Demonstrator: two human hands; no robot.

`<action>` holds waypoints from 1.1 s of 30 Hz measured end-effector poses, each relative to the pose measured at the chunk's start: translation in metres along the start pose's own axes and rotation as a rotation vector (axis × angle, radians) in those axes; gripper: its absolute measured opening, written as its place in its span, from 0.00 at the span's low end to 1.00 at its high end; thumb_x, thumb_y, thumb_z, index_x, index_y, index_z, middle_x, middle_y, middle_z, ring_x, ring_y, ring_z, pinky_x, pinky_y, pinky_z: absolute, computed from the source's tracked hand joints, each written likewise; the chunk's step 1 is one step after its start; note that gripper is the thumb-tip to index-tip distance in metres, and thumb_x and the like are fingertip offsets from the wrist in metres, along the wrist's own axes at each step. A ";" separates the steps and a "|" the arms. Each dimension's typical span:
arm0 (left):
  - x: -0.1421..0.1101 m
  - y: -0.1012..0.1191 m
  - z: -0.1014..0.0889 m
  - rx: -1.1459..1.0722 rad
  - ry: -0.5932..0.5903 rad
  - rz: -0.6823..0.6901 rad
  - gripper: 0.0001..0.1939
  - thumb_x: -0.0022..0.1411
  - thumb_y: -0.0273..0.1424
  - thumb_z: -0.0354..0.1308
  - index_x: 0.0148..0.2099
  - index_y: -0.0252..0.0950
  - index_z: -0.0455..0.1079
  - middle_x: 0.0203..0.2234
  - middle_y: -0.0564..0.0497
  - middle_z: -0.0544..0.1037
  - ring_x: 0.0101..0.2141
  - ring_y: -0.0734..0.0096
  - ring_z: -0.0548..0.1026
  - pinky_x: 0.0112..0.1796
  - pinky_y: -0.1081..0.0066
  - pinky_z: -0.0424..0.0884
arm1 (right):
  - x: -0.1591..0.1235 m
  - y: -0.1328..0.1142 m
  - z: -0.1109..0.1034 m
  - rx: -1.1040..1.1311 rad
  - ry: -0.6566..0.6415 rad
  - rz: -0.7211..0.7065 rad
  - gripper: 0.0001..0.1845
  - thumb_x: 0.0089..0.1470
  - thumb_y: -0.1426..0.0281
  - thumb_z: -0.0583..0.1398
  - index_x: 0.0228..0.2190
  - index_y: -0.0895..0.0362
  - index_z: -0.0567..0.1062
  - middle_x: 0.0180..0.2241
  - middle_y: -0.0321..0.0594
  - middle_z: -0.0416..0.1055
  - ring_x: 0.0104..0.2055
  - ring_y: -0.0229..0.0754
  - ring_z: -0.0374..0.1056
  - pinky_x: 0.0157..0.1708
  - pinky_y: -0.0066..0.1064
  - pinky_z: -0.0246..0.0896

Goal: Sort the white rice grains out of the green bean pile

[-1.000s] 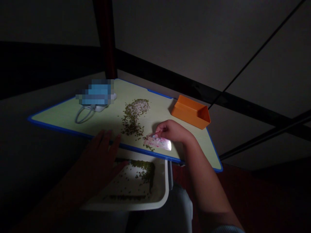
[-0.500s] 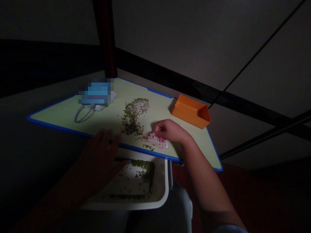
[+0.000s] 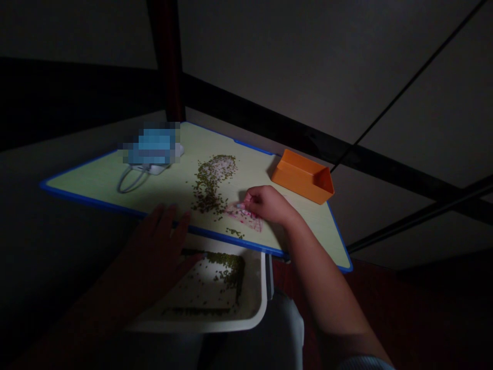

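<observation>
Left hand (image 3: 159, 252) in deep shadow, its grip seemingly unclear.

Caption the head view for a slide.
Right hand on a pink-patterned card beside scattered green grains; orange box behind.

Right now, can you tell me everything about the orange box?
The orange box is open on top, with thin, straight walls that look like plastic. Its inside right corner is shadowy. It sits upright on the pale board, by the far edge, toward the right. The right hand is nearer the person, not touching it.
</observation>
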State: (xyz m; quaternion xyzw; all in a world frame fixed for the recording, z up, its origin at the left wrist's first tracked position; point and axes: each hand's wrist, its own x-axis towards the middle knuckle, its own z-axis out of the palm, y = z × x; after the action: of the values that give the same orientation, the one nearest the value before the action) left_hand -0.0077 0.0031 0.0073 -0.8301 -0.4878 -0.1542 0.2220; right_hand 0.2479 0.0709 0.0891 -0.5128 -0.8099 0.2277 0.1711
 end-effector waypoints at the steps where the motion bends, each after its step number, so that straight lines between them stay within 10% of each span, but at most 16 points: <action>1: 0.000 0.000 0.000 -0.002 0.004 0.001 0.41 0.51 0.51 0.51 0.58 0.24 0.56 0.54 0.25 0.62 0.56 0.36 0.60 0.54 0.49 0.60 | 0.001 0.000 0.001 0.004 0.014 -0.007 0.07 0.51 0.71 0.59 0.23 0.60 0.70 0.20 0.33 0.66 0.22 0.31 0.58 0.24 0.26 0.45; 33: 0.002 0.002 -0.008 -0.059 -0.068 -0.043 0.40 0.52 0.51 0.49 0.58 0.26 0.57 0.56 0.27 0.63 0.59 0.40 0.59 0.55 0.50 0.59 | 0.003 -0.001 0.007 0.080 -0.064 -0.083 0.08 0.51 0.69 0.59 0.24 0.61 0.71 0.21 0.33 0.66 0.23 0.31 0.58 0.26 0.25 0.47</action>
State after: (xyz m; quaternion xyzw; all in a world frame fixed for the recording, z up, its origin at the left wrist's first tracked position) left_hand -0.0049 -0.0003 0.0146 -0.8303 -0.5082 -0.1448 0.1772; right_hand 0.2424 0.0713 0.0845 -0.4641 -0.8257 0.2688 0.1749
